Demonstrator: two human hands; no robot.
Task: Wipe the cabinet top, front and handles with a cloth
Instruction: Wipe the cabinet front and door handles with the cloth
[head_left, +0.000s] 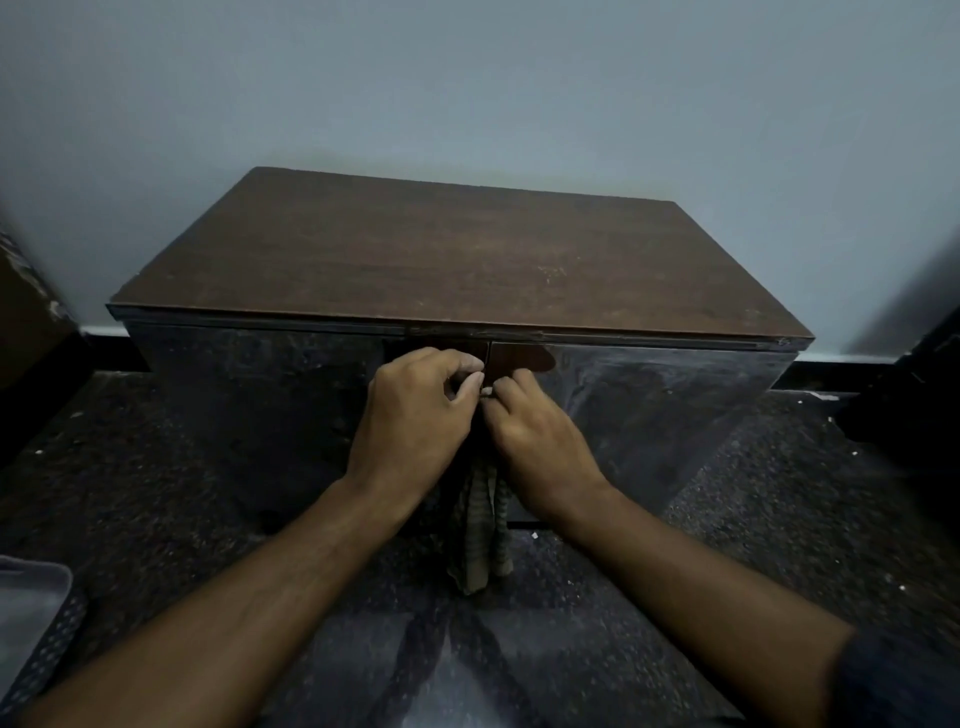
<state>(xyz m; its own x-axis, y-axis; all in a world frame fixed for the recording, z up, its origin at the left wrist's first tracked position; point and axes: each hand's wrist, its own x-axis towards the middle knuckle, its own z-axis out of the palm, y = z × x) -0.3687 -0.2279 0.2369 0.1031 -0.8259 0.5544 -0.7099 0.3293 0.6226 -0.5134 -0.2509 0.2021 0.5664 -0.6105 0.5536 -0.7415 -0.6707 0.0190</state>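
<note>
A low cabinet with a brown wooden top (447, 260) and glossy dark front doors (649, 405) stands against the wall. My left hand (415, 410) and my right hand (535, 431) meet at the seam between the two doors, just below the top edge. Both have their fingers pinched together there. A greyish striped cloth (480, 535) hangs down between my wrists, held from above. The handles are hidden behind my hands. I cannot tell which hand carries the cloth's weight.
A pale blue-grey wall (467, 93) rises behind the cabinet. Dark speckled floor (182, 493) surrounds it. Dark furniture edges show at far left (31, 332) and far right (924, 395). A grey perforated object (31, 623) lies at lower left.
</note>
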